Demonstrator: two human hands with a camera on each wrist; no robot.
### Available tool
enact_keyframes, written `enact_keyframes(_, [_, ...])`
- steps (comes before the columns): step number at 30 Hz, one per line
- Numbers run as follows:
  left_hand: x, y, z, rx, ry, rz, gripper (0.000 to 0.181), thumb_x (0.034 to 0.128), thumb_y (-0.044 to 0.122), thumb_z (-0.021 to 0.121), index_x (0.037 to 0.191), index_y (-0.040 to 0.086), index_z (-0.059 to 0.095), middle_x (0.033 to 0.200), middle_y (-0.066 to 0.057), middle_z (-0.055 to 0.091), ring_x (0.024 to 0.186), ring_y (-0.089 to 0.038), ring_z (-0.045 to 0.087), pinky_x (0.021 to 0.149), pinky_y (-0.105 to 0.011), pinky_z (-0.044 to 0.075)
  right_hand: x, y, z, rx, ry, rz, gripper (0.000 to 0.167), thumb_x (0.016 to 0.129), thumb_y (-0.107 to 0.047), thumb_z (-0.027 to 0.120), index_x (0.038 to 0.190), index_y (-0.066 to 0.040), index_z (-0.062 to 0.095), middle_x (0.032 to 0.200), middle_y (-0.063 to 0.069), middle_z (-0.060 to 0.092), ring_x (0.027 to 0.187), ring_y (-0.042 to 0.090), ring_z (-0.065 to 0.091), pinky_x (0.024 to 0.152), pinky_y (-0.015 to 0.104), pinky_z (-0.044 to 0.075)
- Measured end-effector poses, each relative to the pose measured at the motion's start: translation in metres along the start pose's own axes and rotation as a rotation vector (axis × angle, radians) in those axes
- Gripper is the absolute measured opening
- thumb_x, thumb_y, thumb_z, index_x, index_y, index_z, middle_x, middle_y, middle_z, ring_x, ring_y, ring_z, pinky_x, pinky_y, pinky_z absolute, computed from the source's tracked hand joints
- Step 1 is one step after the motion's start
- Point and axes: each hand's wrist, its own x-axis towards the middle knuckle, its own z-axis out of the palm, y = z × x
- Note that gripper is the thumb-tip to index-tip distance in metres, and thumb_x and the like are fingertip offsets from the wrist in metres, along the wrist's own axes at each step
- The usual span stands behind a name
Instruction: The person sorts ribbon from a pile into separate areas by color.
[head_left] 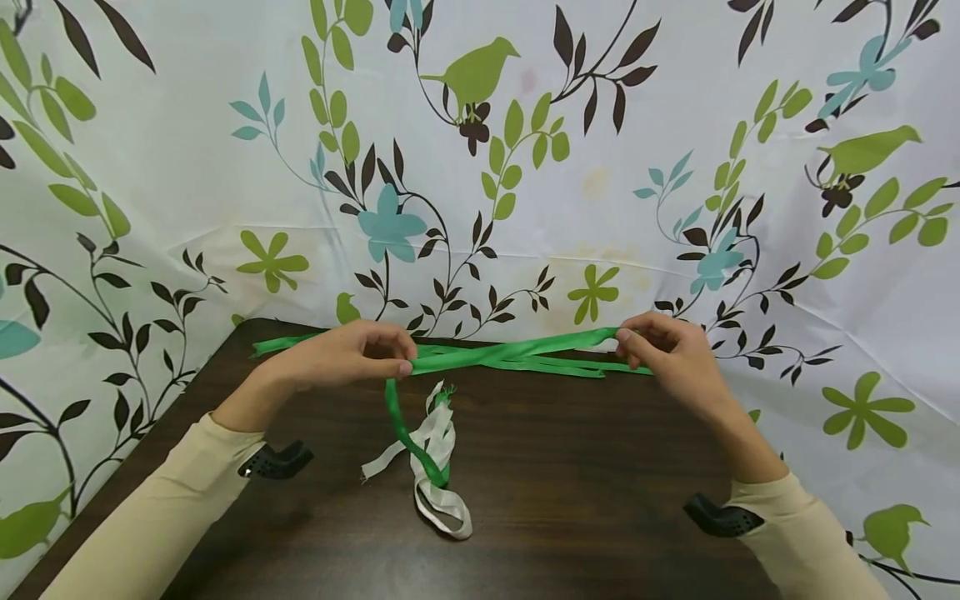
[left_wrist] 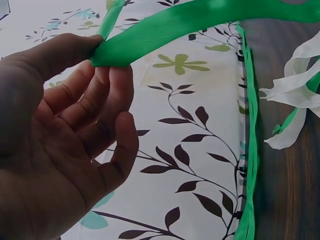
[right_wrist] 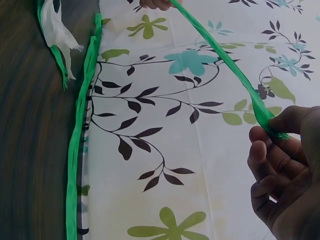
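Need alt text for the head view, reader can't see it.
A person's left hand and right hand hold a flat, shiny green ribbon between them over a dark brown wood-grain table. A loose bunch of white and green ribbon lies below; more green ribbons line the table's far edge.

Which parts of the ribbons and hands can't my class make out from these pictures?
- Head view: the left hand hides a stretch of the green strips behind it; they overlap, so their number is unclear.
- Left wrist view: the held green ribbon and white ribbon are cut off by the right edge.
- Right wrist view: the right edge cuts off part of the right hand.
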Motion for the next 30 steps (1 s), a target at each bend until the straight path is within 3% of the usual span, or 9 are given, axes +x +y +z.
enact_keyframes(11, [-0.001,-0.002,-0.002,0.107,0.019,-0.013,0.008,0.1002,0.018,0.067,0.108,0.015,0.067,0.095,-0.004,0.066,0.083,-0.028,0.060,0.067,-0.037,0.051,-0.002,0.004,-0.015,-0.014,0.049,-0.009,0.011,0.102,-0.017,0.067,0.104,-0.008,0.073,0.078,0.010,0.068,0.067,0.024,0.061,0.056,0.029,0.045])
enact_keyframes(17, [-0.001,-0.005,-0.003,0.225,0.043,-0.003,0.009,0.0972,0.008,0.065,0.105,0.012,0.067,0.089,-0.001,0.066,0.075,-0.020,0.059,0.064,-0.036,0.050,-0.007,0.008,-0.026,-0.022,0.088,0.017,0.012,0.101,-0.017,0.067,0.103,-0.006,0.072,0.075,0.010,0.068,0.064,0.019,0.059,0.050,0.032,0.040])
enact_keyframes(23, [0.002,-0.013,0.002,0.328,-0.001,-0.037,0.015,0.0917,0.001,0.062,0.101,0.011,0.068,0.080,0.002,0.062,0.067,-0.014,0.055,0.063,-0.035,0.047,-0.011,0.011,-0.034,-0.011,0.091,0.028,0.012,0.102,-0.015,0.067,0.101,-0.005,0.072,0.074,0.015,0.065,0.064,0.017,0.057,0.051,0.033,0.039])
enact_keyframes(30, [-0.001,-0.014,0.003,0.412,-0.021,-0.061,0.014,0.0889,0.001,0.065,0.097,0.012,0.067,0.075,0.004,0.055,0.064,-0.012,0.046,0.060,-0.032,0.040,-0.014,0.009,-0.043,-0.025,0.120,0.034,0.016,0.102,-0.017,0.066,0.104,-0.002,0.072,0.076,0.011,0.068,0.065,0.021,0.062,0.060,0.029,0.045])
